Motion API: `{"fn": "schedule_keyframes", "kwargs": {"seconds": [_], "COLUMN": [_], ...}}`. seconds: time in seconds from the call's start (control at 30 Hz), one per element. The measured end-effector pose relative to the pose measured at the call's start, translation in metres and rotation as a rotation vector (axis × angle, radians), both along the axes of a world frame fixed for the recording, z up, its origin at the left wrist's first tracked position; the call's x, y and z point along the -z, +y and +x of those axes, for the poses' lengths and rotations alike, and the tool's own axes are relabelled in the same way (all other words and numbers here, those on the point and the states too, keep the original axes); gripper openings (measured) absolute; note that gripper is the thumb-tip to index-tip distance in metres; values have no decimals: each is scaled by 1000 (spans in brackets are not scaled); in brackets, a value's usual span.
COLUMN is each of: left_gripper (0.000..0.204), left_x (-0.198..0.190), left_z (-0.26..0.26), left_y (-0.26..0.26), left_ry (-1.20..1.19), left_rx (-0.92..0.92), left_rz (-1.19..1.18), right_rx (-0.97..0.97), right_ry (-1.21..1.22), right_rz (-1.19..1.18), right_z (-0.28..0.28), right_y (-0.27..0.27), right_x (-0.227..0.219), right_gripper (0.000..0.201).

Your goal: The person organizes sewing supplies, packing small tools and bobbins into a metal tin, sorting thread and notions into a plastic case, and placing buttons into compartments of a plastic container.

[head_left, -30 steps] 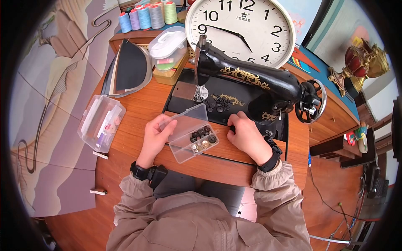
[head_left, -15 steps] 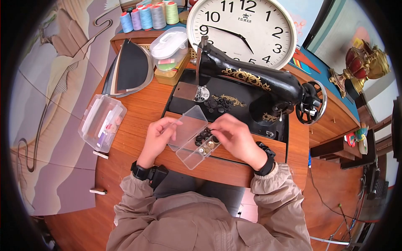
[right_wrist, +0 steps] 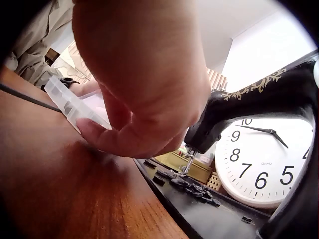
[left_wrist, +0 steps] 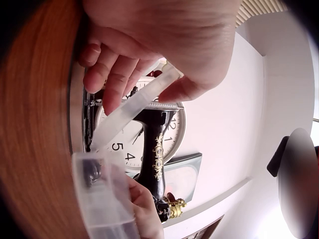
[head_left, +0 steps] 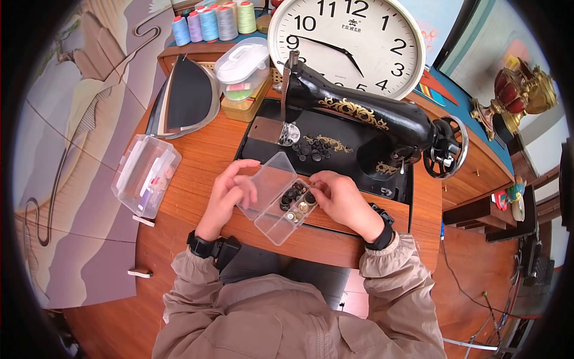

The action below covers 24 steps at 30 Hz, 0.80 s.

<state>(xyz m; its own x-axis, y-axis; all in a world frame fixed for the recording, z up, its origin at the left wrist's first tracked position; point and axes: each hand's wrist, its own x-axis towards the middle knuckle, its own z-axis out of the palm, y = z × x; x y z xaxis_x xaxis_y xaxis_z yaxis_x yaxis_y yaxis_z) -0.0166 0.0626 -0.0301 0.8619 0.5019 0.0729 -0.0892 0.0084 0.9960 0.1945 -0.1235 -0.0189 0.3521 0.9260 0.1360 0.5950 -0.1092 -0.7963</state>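
Observation:
A clear plastic button box (head_left: 275, 230) lies at the table's front edge, its lid (head_left: 269, 182) swung up on the left. Black buttons (head_left: 292, 194) fill one compartment and metallic buttons (head_left: 297, 212) another. My right hand (head_left: 345, 200) pinches the box's right end with curled thumb and fingers; in the right wrist view the thumb (right_wrist: 89, 130) lies against the box wall. Beside the lid is my left hand (head_left: 224, 190), fingers loosely bent and apart, some seen through the clear plastic. A loose heap of black buttons (head_left: 317, 148) sits on the sewing machine bed (head_left: 353, 128).
Behind the box stands a black sewing machine (head_left: 359, 107) with a handwheel (head_left: 445, 146) at right. A large clock (head_left: 350, 42) leans behind it. To the left are a clear case (head_left: 146, 176), a lidded tub (head_left: 242, 63) and thread spools (head_left: 209, 25).
My right hand has come from the machine bed to the box, then shifted slightly right along its end. The box has turned and slid a little nearer. My left fingers have spread.

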Motion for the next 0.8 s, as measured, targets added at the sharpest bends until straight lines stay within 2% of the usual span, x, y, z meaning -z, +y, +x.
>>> {"fn": "schedule_keyframes", "kwargs": {"seconds": [0.13, 0.23, 0.3, 0.4, 0.53, 0.6, 0.7, 0.8], "left_gripper": [46, 50, 51, 53, 51, 52, 46, 38], "left_x": [1, 1, 0, -5, -6, -7, -6, 5], "left_z": [2, 1, 1, 2, 1, 2, 3, 2], "left_y": [2, 2, 2, 0, 2, 1, -2, 5], "left_ry": [24, 55, 60, 31, 22, 45, 37, 50], "left_rx": [-2, -3, -2, -6, 81, 93, 58, 121], "left_rz": [37, 51, 43, 31, -31, -30, -20, -18], "right_rx": [-71, -54, 13, 1, -37, -84, -78, -11], "right_ry": [-132, -85, 34, -9, 4, -58, -46, 15], "right_rz": [128, 163, 117, 148, 122, 192, 241, 191], "right_z": [2, -1, -1, 1, 1, -1, -4, -8], "right_y": [3, 5, 5, 6, 6, 7, 9, 8], "right_x": [1, -3, -3, 2, 0, 2, 6, 5], "right_gripper": [26, 30, 37, 37, 33, 34, 33, 31]}}
